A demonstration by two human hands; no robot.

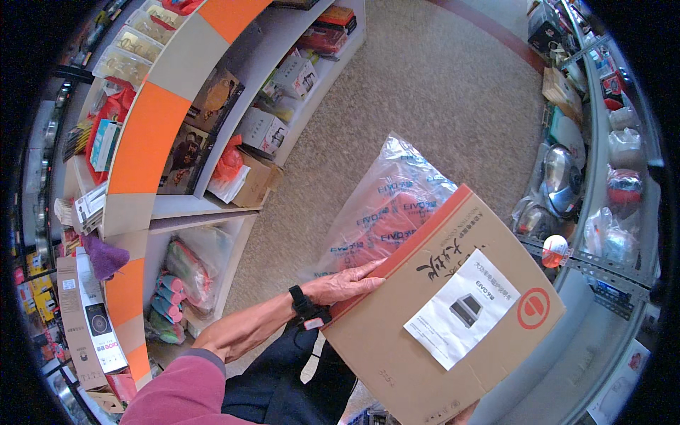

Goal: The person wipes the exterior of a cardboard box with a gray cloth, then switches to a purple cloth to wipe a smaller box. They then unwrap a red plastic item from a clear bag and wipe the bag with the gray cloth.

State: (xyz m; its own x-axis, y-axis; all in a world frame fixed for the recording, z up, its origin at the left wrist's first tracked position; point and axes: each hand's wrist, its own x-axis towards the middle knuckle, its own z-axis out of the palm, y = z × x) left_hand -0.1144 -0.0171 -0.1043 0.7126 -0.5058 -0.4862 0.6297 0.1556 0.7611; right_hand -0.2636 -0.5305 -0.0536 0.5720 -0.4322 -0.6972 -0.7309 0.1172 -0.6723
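A large cardboard box [404,329] for an induction cooker lies tilted before me, with a printed white leaflet [462,308] on its upper face. The box's near left edge is orange-red. My left hand [348,284] rests over that edge, and its fingers pass towards a clear plastic bag [372,223] with blue print, beyond the box. Part of my right hand [467,414] shows under the box's lower right edge, supporting it; most of it is hidden by the cardboard.
On the left, an orange and grey shelf unit [146,133] holds boxed goods and bagged items. Metal shelving [589,265] on the right carries wrapped pans and lids. Between them runs the speckled floor [425,90]. An opened carton [257,178] stands on the left shelf.
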